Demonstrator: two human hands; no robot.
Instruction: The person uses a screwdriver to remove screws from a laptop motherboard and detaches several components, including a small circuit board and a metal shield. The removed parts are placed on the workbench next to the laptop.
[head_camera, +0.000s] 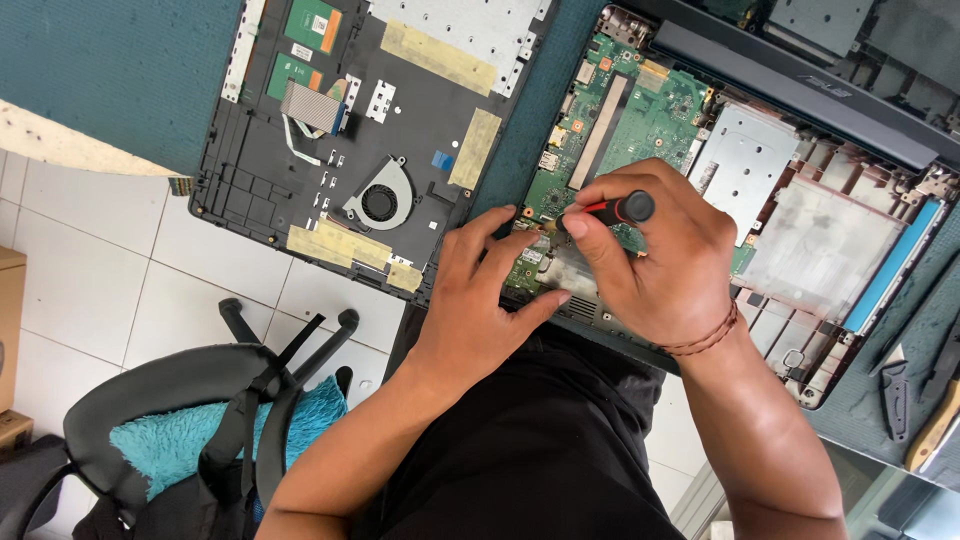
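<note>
Right hand (655, 255) wrapped around a screwdriver (618, 210), red-and-black handle pinched between thumb and fingers, tip pointing down toward the green board (655, 115) near its lower-left corner; tip itself hidden by the fingers. Left hand (480, 290) holds nothing, fingers spread and pressed flat on the lower edge of the board and the chassis (830, 250), steadying it, at about 9 o'clock from the right hand.

Handling, as judged: screwdriver is light, stiff, grippy handle; best held at the handle as now. Board looks thin, rigid but fragile, with small parts on it; better touched at edges or bare spots. Any screws would be tiny and easy to lose; none clearly visible.

Chassis works as a shallow tray: it holds the green board at its left, a silver metal plate (745, 150) at 1 o'clock from the right hand, an empty-looking greyish bay and a blue strip (895, 265) at 3 o'clock.

Second shell, the cover (300, 180), lies upside down at 10 o'clock on the teal desk (110, 70); inside it a fan (382, 197), small green boards, a flat cable, yellowish tape patches.

Hand tools (925, 400) lie at 4 o'clock on the desk edge. Chair (190, 420) with a teal cushion at 8 o'clock on the tiled floor.
</note>
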